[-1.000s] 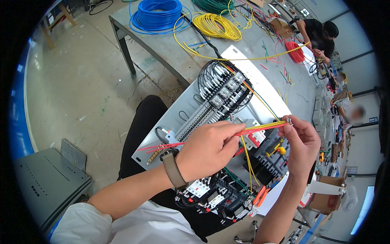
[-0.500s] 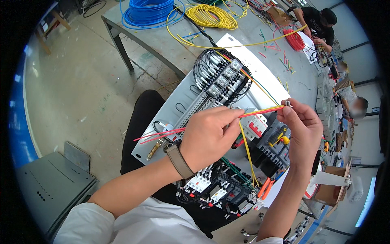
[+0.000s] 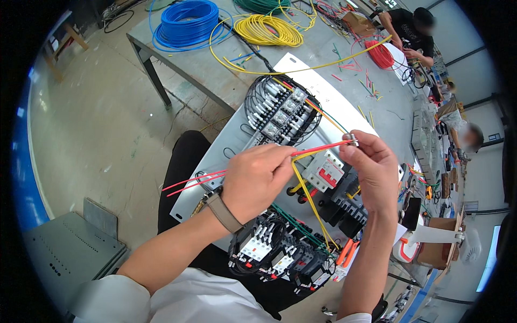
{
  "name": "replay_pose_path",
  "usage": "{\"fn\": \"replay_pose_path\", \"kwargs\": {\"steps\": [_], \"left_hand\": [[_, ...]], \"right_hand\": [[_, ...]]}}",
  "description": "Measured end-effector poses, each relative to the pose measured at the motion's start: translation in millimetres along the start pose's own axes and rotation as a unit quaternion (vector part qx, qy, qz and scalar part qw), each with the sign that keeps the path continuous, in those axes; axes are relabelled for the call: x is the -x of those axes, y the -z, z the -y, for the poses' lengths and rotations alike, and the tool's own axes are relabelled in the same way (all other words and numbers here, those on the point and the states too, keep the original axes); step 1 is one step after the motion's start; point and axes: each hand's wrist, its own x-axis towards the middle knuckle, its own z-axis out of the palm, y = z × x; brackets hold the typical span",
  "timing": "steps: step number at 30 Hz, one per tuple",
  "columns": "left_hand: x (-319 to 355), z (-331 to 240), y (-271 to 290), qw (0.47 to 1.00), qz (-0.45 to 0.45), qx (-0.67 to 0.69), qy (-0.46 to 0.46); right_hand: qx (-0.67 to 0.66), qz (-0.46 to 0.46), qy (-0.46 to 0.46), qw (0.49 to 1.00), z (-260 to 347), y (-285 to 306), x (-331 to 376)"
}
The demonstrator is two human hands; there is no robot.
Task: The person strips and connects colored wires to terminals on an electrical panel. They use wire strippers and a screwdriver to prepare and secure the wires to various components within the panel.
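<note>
Two hands at frame centre: left hand [image 3: 258, 180] pinches red wires [image 3: 318, 148], right hand [image 3: 371, 169] pinches tips – we judge them thin, springy, best gripped near ends.

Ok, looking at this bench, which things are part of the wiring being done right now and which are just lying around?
In hand:
left hand and right hand pinching the red wires
yellow wire hanging from them
panel with breaker and contactors

Lying about:
blue wire coil
yellow wire coil
red wire coil
wire offcuts
</note>
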Motion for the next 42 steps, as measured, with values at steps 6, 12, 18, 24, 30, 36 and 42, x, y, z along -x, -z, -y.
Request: {"fn": "replay_pose_path", "kwargs": {"steps": [6, 12, 18, 24, 30, 36, 42], "left_hand": [[-4, -4, 19, 0.999, -0.009, -0.031, 0.025], [-8, -25, 36, 1.000, 0.017, -0.010, 0.006], [-11, -55, 39, 0.997, 0.065, -0.021, -0.019], [-9, -84, 42, 0.995, 0.075, -0.040, -0.046], [-8, -101, 45, 0.994, 0.091, -0.025, -0.060], [-5, -109, 45, 0.991, 0.100, -0.049, -0.071], [-4, -116, 48, 0.989, 0.100, -0.073, -0.083]], "right_hand": [[-0.036, 0.051, -0.044, 0.997, -19, -8, -11], [0.329, -0.073, 0.151, 0.929, 10, -2, 5], [0.419, 0.073, 0.478, 0.768, 79, -40, 62], [0.461, 0.086, 0.459, 0.755, 65, -37, 65], [0.426, 0.093, 0.422, 0.795, 69, -28, 77], [0.424, 0.106, 0.394, 0.809, 76, -23, 86], [0.412, 0.076, 0.401, 0.814, 70, -28, 89]]}}
